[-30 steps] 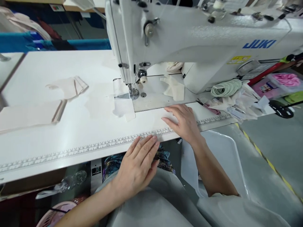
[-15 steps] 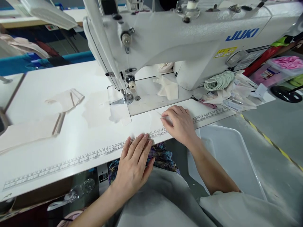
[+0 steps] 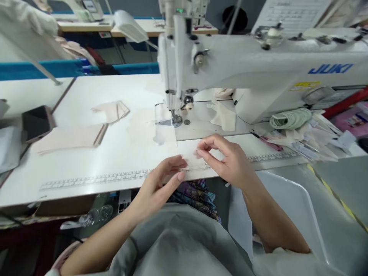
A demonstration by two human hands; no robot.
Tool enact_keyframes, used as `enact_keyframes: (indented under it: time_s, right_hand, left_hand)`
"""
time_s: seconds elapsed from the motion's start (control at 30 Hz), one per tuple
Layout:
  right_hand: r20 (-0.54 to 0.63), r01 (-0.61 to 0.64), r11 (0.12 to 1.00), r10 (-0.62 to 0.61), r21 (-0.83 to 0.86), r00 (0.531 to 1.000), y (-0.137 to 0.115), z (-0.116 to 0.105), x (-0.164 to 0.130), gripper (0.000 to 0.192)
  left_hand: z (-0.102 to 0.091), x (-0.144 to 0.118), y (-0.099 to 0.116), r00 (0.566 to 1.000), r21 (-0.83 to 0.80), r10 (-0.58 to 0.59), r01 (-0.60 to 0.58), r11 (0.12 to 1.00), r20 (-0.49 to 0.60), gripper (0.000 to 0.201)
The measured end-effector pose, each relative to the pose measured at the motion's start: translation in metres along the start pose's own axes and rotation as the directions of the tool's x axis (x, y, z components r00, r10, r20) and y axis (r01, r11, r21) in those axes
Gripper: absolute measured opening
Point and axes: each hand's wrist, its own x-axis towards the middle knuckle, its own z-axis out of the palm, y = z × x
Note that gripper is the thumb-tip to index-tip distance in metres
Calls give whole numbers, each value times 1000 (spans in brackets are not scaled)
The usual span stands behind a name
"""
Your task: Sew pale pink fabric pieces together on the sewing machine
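The two hands work over the front edge of a white sewing table (image 3: 71, 163). The right hand (image 3: 230, 163) has thumb and forefinger narrowed together at the tips on a small pale bit (image 3: 196, 153), blurred, its material uncertain; this bit lies above the table just behind the front edge. The left hand (image 3: 153, 191), beside it, is half curled, thumb spread wide of the fingers; whether anything lies within the curl cannot be told. A printed ruler scale (image 3: 115, 177) runs along the front edge, partly behind both hands.

Beyond the hands stands the sewing machine (image 3: 238, 65), a white piece (image 3: 168, 135) lying at its presser foot (image 3: 173, 117). Cream cut pieces (image 3: 225, 117) rest on the machine bed. Toward the table's left edge lie a folded fabric stack (image 3: 71, 138) and a dark phone (image 3: 37, 120); near the right edge, snips (image 3: 268, 142), a pale green coil (image 3: 290, 119) and heaped scraps (image 3: 310, 134).
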Motion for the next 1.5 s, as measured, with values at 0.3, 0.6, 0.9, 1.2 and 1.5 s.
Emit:
enact_keyframes:
  time_s: [0.3, 0.6, 0.9, 1.2, 1.5]
  right_hand:
    - [184, 92, 979, -125, 181, 975, -28, 57, 53, 26]
    - [489, -232, 877, -5, 422, 872, -43, 113, 104, 35]
    - [560, -228, 863, -74, 450, 825, -60, 152, 121, 21]
    - [517, -191, 865, -89, 464, 851, -59, 159, 117, 23]
    - [522, -211, 855, -81, 475, 849, -56, 158, 115, 22]
  left_hand:
    - [-47, 7, -1, 932, -470, -218, 61, 881, -288, 30]
    - [-99, -7, -12, 863, -511, -287, 40, 858, -415, 29]
    - [-135, -23, -23, 795, -531, -396, 112, 840, -460, 25]
    - [-142, -23, -29, 815, -549, -390, 107, 829, -430, 34]
    - [-142, -26, -32, 842, -530, -361, 108, 841, -401, 42]
